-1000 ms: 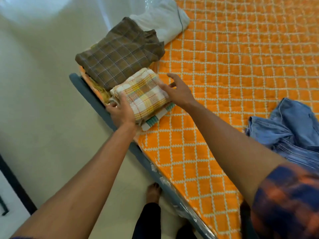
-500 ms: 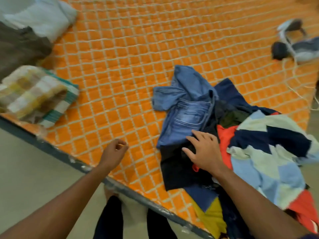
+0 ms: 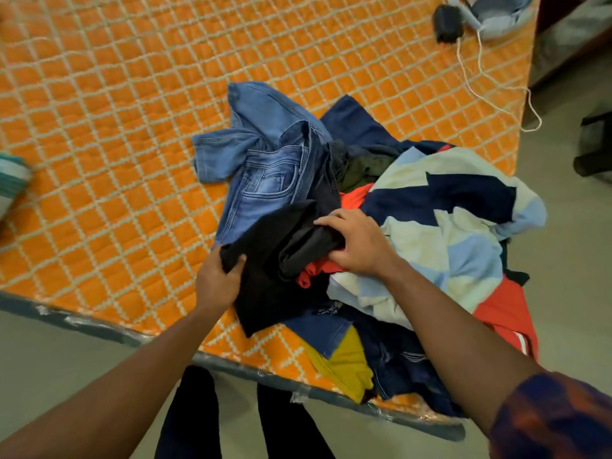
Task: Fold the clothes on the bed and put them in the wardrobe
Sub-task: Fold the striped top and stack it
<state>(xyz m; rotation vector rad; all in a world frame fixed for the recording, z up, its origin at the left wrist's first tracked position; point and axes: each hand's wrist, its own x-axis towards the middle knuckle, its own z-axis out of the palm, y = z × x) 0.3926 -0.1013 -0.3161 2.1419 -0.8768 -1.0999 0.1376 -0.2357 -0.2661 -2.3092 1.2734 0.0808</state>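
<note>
A heap of unfolded clothes lies on the orange quilted bed [image 3: 109, 134] near its front edge. On top of the heap lies a black garment [image 3: 275, 260]. My left hand [image 3: 217, 281] grips its left edge, thumb over the cloth. My right hand [image 3: 356, 245] grips a bunched fold of the same garment. Light blue jeans [image 3: 261, 167] lie behind it. A patchwork shirt of navy, pale blue and cream [image 3: 443, 223] lies to the right, over red cloth [image 3: 503, 313]. A yellow piece [image 3: 341, 366] and dark denim [image 3: 404, 369] hang over the bed's edge.
A folded striped cloth [image 3: 11, 177] shows at the left border. At the far right corner of the bed sit a black object [image 3: 447, 23], a white cable [image 3: 490, 74] and a grey-blue item [image 3: 500, 11]. The floor [image 3: 49, 366] runs along the bed frame.
My view swung right from the folded stack to the heap. Both hands left the folded checked cloth and now hold the black garment, which is drawn up from the pile.
</note>
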